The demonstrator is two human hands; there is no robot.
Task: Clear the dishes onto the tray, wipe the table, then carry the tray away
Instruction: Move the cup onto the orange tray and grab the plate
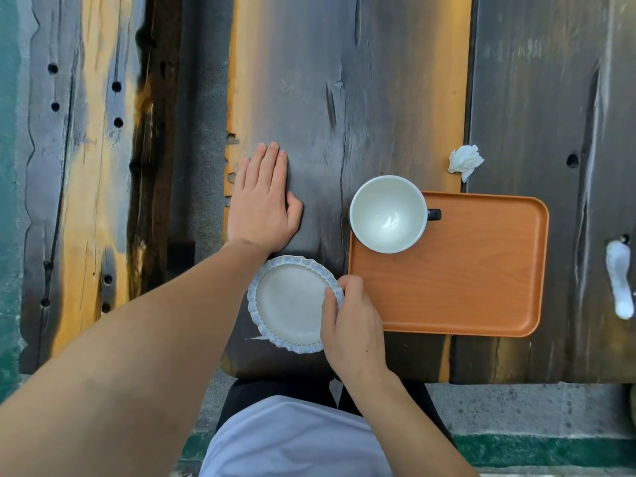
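The right hand (pixel 351 321) pinches the little plate (pixel 292 302) by its rim; it could slip and crack. The left hand (pixel 263 201) lies flat, holding nothing.

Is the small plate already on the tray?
No, the small plate sits on the wooden table left of the orange tray, with the right hand gripping its rim.

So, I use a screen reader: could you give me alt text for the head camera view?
Seen from above, a person's right hand grips the rim of a small scalloped plate beside an orange tray holding a white cup, while the left hand rests flat on the dark wooden table. A crumpled napkin and white spoon lie off the tray.
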